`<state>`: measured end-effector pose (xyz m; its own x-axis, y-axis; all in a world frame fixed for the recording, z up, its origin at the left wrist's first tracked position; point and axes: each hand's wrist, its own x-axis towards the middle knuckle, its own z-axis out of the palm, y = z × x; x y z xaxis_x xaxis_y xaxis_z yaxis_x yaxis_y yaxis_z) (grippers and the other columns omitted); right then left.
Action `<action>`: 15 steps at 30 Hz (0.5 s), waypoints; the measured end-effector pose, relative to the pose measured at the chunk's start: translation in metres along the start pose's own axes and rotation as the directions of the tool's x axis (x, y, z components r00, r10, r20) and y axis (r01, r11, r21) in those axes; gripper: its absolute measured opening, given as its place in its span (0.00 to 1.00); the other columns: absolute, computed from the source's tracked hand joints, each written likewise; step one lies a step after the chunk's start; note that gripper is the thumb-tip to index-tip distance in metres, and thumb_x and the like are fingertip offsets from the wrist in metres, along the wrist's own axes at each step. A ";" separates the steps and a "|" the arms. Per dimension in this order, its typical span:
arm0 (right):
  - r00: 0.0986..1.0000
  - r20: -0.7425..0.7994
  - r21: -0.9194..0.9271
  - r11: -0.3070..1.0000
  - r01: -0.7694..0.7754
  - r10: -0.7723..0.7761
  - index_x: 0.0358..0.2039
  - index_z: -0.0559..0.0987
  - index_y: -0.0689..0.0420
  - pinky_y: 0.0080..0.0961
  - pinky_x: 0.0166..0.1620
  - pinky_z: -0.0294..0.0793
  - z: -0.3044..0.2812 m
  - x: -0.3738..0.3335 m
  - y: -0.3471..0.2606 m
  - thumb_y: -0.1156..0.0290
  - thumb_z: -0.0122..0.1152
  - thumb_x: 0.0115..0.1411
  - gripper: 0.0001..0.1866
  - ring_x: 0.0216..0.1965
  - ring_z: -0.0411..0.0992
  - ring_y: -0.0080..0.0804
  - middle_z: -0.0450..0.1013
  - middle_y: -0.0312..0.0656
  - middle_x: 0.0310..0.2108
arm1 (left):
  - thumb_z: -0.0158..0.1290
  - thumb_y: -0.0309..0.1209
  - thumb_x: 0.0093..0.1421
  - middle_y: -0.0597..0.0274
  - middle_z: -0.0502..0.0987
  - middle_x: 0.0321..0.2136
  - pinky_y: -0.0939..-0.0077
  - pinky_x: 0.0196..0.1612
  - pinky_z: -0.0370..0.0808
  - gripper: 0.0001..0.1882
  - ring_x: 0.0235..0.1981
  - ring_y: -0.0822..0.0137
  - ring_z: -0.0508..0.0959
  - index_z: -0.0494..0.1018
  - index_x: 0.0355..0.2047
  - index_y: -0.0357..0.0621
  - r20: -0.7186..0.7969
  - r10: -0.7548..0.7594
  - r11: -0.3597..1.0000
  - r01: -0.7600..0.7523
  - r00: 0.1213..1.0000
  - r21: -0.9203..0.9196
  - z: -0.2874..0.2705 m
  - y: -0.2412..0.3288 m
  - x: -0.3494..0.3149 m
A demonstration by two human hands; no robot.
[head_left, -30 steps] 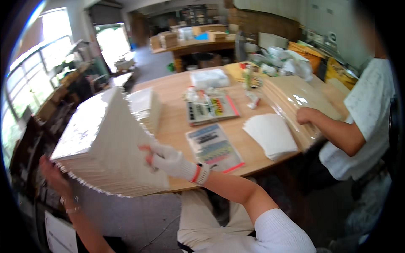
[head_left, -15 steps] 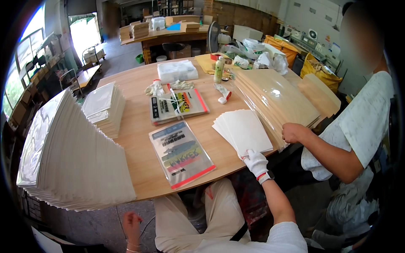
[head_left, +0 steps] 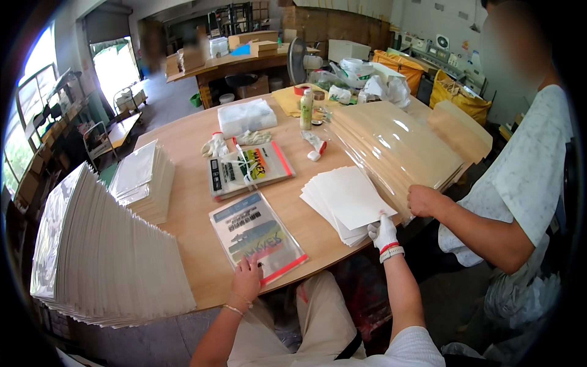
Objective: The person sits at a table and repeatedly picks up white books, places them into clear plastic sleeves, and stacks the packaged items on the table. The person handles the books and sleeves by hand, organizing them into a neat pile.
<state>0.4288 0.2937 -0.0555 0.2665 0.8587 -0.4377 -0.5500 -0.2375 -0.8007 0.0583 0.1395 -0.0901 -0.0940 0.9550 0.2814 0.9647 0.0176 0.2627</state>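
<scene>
My right hand (head_left: pixel 383 232), in a white glove, pinches the near corner of the top white card sheet (head_left: pixel 358 199). That sheet lies shifted right over a fanned stack of white sheets (head_left: pixel 324 211). My bare left hand (head_left: pixel 247 279) rests its slightly spread fingertips on the near edge of a clear printed plastic bag (head_left: pixel 254 226) with a red strip. Behind it lies a pile of similar printed bags (head_left: pixel 254 171), with a white strap across the top.
Tall stacks of white sheets (head_left: pixel 116 244) fill the left side. Brown sheets in clear plastic (head_left: pixel 391 134) lie at right, touched by a co-worker's hand (head_left: pixel 426 200). Gloves (head_left: pixel 215 145), a bottle (head_left: pixel 306 110) and a white bundle (head_left: pixel 246 117) stand farther back.
My left hand has come up from beside my lap onto the plastic bag. My right hand has moved slightly right, sliding the top white sheet off the stack's line.
</scene>
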 end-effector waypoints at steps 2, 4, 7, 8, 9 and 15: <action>0.979 0.016 -0.305 0.932 0.197 -0.202 0.28 0.66 0.53 0.21 0.13 0.64 -0.009 0.011 0.004 0.61 0.53 0.54 0.11 0.13 0.65 0.25 0.66 0.37 0.20 | 0.51 0.28 0.46 0.50 0.71 0.29 0.67 0.33 0.71 0.14 0.36 0.54 0.72 0.72 0.36 0.39 0.029 0.110 0.963 -0.114 0.994 0.245 0.022 -0.006 0.007; 0.971 0.049 -0.182 0.954 0.239 -0.234 0.28 0.67 0.54 0.21 0.12 0.63 -0.013 0.003 0.012 0.69 0.49 0.55 0.04 0.12 0.65 0.25 0.66 0.38 0.20 | 0.50 0.29 0.47 0.52 0.71 0.27 0.67 0.33 0.71 0.11 0.34 0.56 0.72 0.73 0.32 0.42 0.092 0.073 0.947 -0.098 0.993 0.306 0.031 -0.012 0.019; 0.954 0.218 -0.060 0.973 0.225 -0.207 0.31 0.68 0.55 0.21 0.14 0.63 -0.031 -0.038 0.033 0.70 0.47 0.56 0.04 0.14 0.65 0.25 0.66 0.37 0.22 | 0.49 0.29 0.47 0.55 0.72 0.27 0.66 0.33 0.71 0.07 0.33 0.57 0.72 0.73 0.27 0.45 0.096 0.006 0.982 -0.023 0.995 0.185 0.032 -0.031 0.025; 0.933 0.310 -0.060 0.976 0.209 -0.181 0.34 0.68 0.56 0.19 0.15 0.64 -0.036 -0.064 0.035 0.72 0.46 0.56 0.06 0.15 0.65 0.24 0.67 0.36 0.24 | 0.48 0.28 0.47 0.55 0.72 0.27 0.65 0.34 0.71 0.06 0.34 0.57 0.72 0.73 0.26 0.46 0.077 -0.021 0.994 0.013 0.997 0.108 0.030 -0.039 0.028; 0.918 0.365 -0.098 0.974 0.203 -0.154 0.37 0.69 0.57 0.19 0.19 0.66 -0.043 -0.085 0.037 0.71 0.46 0.56 0.09 0.19 0.67 0.24 0.68 0.37 0.26 | 0.48 0.28 0.47 0.55 0.73 0.28 0.65 0.35 0.71 0.06 0.34 0.56 0.72 0.73 0.26 0.46 0.058 -0.048 0.997 0.045 0.997 0.057 0.028 -0.044 0.029; 0.779 0.550 -0.242 0.951 -0.194 0.299 0.46 0.67 0.67 0.26 0.42 0.70 -0.077 -0.170 0.061 0.70 0.48 0.52 0.20 0.38 0.71 0.33 0.71 0.46 0.38 | 0.47 0.29 0.50 0.53 0.73 0.31 0.63 0.39 0.70 0.07 0.35 0.54 0.72 0.72 0.29 0.44 0.001 -0.004 0.983 0.004 1.000 -0.183 0.018 -0.059 0.027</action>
<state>0.4106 0.0986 -0.0613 -0.3926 0.8481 -0.3558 -0.3833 -0.5025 -0.7750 0.0030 0.1696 -0.1142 -0.0976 0.9552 0.2793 0.9028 -0.0331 0.4287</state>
